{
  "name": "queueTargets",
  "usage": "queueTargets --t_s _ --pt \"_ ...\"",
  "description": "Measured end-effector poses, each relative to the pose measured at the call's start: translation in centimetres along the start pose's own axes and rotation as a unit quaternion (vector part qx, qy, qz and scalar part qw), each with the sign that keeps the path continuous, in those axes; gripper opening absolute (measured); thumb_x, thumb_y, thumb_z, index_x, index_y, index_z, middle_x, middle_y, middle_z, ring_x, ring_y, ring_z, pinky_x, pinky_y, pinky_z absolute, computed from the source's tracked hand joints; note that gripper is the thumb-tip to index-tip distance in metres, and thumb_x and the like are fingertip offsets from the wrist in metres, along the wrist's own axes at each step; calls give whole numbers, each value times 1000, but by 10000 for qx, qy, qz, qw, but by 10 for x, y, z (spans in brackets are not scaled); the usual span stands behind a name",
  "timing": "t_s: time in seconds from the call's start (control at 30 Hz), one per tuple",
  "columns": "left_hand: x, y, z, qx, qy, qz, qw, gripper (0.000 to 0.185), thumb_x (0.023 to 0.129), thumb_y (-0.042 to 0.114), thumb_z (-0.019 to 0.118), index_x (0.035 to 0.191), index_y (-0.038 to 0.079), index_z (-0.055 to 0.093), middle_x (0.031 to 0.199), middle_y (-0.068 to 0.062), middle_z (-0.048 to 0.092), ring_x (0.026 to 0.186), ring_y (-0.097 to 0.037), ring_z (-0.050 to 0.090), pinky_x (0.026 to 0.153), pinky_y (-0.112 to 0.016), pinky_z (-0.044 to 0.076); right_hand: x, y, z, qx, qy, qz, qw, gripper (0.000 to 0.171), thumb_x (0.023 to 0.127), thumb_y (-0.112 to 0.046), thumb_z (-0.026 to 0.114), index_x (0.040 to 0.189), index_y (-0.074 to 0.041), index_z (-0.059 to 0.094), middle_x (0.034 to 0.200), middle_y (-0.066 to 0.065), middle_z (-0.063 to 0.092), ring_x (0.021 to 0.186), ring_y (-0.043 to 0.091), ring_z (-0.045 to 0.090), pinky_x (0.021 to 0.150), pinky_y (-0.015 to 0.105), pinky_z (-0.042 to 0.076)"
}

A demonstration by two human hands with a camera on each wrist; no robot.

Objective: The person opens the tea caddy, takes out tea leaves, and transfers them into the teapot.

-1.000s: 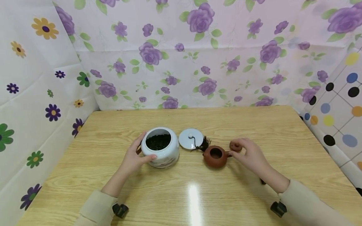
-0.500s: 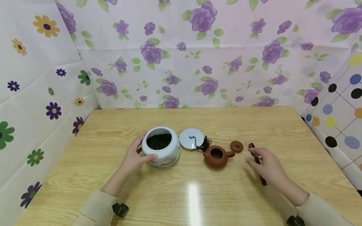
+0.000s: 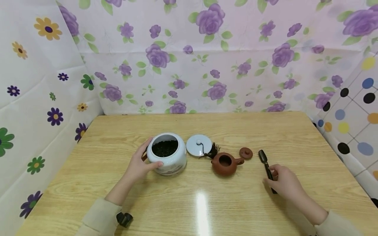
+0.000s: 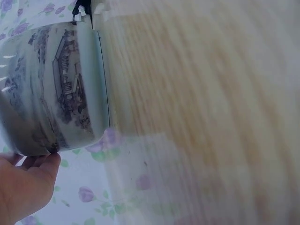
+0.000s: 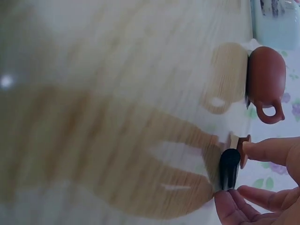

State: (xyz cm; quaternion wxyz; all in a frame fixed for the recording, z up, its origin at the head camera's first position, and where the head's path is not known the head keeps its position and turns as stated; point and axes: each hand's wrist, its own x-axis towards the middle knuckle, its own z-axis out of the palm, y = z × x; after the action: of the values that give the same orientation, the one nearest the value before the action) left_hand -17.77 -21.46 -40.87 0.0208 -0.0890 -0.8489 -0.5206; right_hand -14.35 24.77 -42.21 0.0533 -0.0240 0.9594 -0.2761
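1. The dark scoop [image 3: 267, 169] lies on the right of the desk [image 3: 236, 206], right of the clay teapot [image 3: 224, 169] and its small lid [image 3: 246, 153], bowl end far, handle end near.
2. Our right hand [image 3: 284, 183] straddles its handle, thumb to the left and fingers to the right, spread rather than pinched; we cannot tell whether the fingertips touch it.
3. We judge the scoop light and stiff, its glossy handle perhaps a little slippery; we would take it midway along the handle, leaving the bowl free.
4. Our left hand [image 3: 141, 165] grips the left side of the white jar [image 3: 175, 160], thumb on its near shoulder.
5. The jar, with dark leaves [image 3: 165, 148] inside, looks smooth, breakable and fairly heavy, so we would steady it low round the belly, not by the rim.
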Motion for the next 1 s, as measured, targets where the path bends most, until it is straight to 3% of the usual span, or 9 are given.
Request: queueTargets --t_s 0.37,0.57,1.0 --pt "1 1 -1 0 -10 4 10000 95 71 20 79 147 15 22 152 -12 20 139 -31 21 109 -53 29 -5 5 2 -178 110 114 9997 30 76 -7 69 96 13 60 82 15 64 75 25 61 59 35 51" --pt "0 0 1 -20 9 40 10000 94 72 17 79 146 10 23 151 -15 21 138 -33 23 109 -53 29 -7 8 -2 -446 189 155 9987 20 76 -10 69 84 7 63 73 9 62 66 18 54 55 31 44" --pt "-1 2 2 -50 36 28 10000 92 72 16 78 146 8 23 151 -15 21 137 -33 24 109 -53 29 -10 20 -8 -627 475 126 9968 11 76 -11 66 74 0 65 65 3 62 58 14 50 49 27 39"
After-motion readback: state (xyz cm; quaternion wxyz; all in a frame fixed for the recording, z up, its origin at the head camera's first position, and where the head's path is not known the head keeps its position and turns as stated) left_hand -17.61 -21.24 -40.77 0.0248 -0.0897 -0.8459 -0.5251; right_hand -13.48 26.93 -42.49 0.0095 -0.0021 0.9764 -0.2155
